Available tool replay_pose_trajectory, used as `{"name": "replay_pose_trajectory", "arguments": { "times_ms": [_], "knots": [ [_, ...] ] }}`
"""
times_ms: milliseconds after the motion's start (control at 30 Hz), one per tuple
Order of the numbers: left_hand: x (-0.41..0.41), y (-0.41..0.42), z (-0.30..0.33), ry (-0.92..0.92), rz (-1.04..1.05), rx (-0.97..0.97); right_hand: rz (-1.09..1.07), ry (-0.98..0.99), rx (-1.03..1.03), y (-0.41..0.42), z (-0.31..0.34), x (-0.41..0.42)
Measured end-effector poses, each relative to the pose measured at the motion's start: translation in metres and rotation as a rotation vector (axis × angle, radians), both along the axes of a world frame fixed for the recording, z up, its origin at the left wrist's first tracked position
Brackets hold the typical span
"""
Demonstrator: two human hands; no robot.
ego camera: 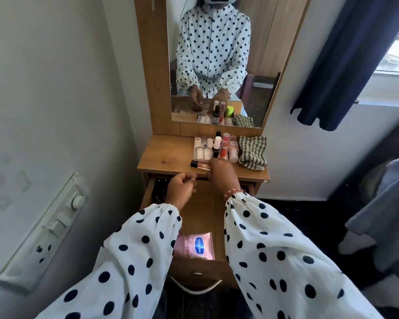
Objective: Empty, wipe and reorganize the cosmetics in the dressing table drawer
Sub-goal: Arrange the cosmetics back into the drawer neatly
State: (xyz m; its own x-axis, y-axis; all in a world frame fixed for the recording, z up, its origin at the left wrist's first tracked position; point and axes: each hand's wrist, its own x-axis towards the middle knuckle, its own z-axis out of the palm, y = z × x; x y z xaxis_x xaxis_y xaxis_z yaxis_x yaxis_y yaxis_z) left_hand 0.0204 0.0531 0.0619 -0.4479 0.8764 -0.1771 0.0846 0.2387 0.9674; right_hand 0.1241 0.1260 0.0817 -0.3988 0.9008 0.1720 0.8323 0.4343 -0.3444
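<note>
Tall wood-framed mirror (217, 65) stands at the back of a light brown wooden dressing table (166, 155). Below the tabletop, the wooden drawer (203, 217) is pulled well out toward the person; curved metal handle (196, 287) on its front. Green-and-white checked cloth (252, 155) lies bunched at the tabletop's right end. Pink Vaseline sachet (195, 247) lies flat in the drawer's near end, partly under the left sleeve. Clear pack of small white bottles (202, 148) sits left of a cluster of upright cosmetic bottles (225, 146), mid-tabletop. Right hand (222, 176) reaches over the table's front edge, fingertips pinching a small dark-capped lip gloss tube (200, 165) lying on the tabletop. Left hand (181, 187) hovers over the open drawer, fingers curled; whether it holds anything, cannot tell.
</note>
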Motion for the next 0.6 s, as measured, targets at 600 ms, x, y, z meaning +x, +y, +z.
{"name": "replay_pose_trajectory", "arguments": {
  "times_ms": [600],
  "knots": [
    [0.001, -0.001, 0.009, -0.171, 0.064, 0.167, -0.028, 0.653, -0.367, -0.034, -0.003, 0.015]
  ]
}}
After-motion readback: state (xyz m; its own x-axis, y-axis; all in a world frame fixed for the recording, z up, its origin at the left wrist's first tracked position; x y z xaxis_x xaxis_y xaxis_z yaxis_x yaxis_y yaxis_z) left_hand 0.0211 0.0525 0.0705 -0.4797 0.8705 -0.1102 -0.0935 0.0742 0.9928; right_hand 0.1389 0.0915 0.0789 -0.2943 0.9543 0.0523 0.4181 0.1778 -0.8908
